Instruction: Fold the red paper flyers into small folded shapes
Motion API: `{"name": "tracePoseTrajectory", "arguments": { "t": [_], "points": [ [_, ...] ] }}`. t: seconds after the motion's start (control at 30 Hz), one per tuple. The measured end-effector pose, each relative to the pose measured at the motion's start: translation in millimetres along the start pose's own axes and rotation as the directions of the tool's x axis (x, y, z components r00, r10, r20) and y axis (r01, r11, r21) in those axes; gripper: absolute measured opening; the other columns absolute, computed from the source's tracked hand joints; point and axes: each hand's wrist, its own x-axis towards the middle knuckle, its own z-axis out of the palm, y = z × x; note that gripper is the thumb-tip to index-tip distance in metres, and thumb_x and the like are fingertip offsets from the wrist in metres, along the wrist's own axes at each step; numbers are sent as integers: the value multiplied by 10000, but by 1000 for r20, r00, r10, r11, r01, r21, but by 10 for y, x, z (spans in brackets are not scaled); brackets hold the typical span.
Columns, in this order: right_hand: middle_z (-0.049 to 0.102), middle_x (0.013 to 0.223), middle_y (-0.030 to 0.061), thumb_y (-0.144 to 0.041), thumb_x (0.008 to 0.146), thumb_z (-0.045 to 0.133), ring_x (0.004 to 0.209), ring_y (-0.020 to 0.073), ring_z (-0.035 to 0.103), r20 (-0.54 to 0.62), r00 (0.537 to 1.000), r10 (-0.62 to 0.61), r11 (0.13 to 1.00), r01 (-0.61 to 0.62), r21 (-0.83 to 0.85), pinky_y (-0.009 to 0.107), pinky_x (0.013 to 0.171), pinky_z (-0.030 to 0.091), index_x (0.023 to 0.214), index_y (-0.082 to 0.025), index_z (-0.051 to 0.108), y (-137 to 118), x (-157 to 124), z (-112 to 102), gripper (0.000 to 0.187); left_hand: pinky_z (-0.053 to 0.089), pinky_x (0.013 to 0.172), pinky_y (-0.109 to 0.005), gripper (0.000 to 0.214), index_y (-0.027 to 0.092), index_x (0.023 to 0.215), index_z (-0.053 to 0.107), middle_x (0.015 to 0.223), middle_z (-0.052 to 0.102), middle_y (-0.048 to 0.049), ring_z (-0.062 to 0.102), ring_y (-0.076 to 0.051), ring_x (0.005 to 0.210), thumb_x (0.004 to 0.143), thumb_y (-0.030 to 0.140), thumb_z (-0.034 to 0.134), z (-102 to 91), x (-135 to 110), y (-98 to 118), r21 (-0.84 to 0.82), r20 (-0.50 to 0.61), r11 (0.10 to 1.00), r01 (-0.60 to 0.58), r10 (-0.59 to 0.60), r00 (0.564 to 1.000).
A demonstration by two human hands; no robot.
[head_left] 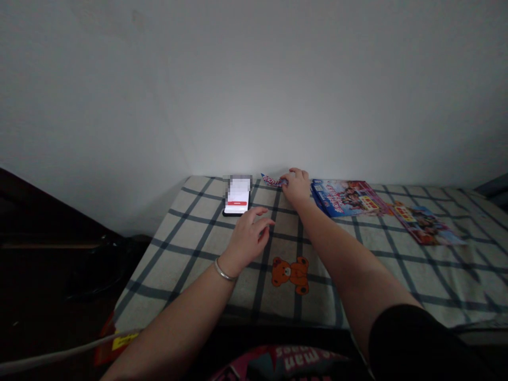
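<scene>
My left hand (250, 235) hovers above the checked cloth with its fingers apart and nothing in them, just below a lit smartphone (237, 196). Close to the wall, my right hand (297, 186) has its fingers closed on the right end of a small printed strip (270, 180), blue and pink with white lettering. The fingers hide part of that strip. Right of this hand lies a blue and pink printed leaflet (343, 198) with a group of figures on it. A second, similar leaflet (428, 225) lies farther right.
A pale checked cloth (190, 233) with a printed orange bear (290, 275) covers the surface, which meets a bare wall (254, 84) at the back. To the left, on the dark lower area, sits a black plastic bag (99, 264). A pale cable (67, 352) runs at the lower left.
</scene>
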Motion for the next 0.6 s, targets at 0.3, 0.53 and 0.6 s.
{"name": "tracePoseTrajectory", "arguments": {
  "t": [0.3, 0.53, 0.6],
  "points": [
    [549, 1297, 76, -259, 845, 596, 1182, 295, 390, -59, 998, -38, 994, 32, -101, 441, 961, 360, 924, -235, 743, 12, 19, -46, 169, 492, 943, -443, 211, 200, 977, 663, 1184, 548, -95, 551, -241, 1099, 839, 98, 540, 11, 5, 3, -7, -14, 1000, -11, 11, 1000],
    [550, 1320, 58, -273, 857, 594, 1189, 282, 394, -3, 998, -59, 990, 58, -132, 420, 949, 366, 910, -246, 751, -20, 33, -21, 168, 491, 939, -439, 197, 205, 959, 665, 1193, 550, -91, 554, -240, 1095, 843, 104, 543, 10, -2, -14, -14, 6, 1000, 1, -1, 1000],
    [571, 1293, 61, -280, 860, 599, 1175, 277, 411, 32, 998, -51, 991, 55, -119, 417, 949, 373, 906, -245, 753, -26, 26, -45, 164, 490, 942, -434, 199, 208, 969, 661, 1205, 546, -87, 554, -235, 1093, 845, 106, 544, 17, -6, -20, -18, 13, 1000, -1, 1, 1000]
  ]
}}
